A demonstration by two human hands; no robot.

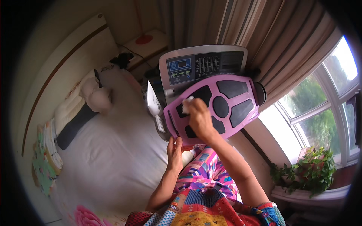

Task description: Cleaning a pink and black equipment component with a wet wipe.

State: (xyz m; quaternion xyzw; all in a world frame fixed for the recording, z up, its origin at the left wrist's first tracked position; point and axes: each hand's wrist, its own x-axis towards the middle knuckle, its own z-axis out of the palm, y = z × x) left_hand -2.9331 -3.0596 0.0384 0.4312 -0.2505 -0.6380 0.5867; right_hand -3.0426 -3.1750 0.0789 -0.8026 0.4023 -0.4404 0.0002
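A pink board with black pads [237,131] lies tilted against a grey treadmill-like console [203,49]. Around its lower left edge, the fingers and thumb of my left hand [174,152] grip the board. My right hand [200,120] is over the board's left half, pinching a crumpled white cloth or tissue [186,105] against a black pad. A white paper or card with print [153,99] stands at the console's left side, just left of the board.
On the left is a bed with a pale sheet [113,152], a dark bolster and a bra [97,97]. A nightstand [158,39] stands behind it. Striped curtains [271,34], a window and a leafy potted plant [314,172] are on the right.
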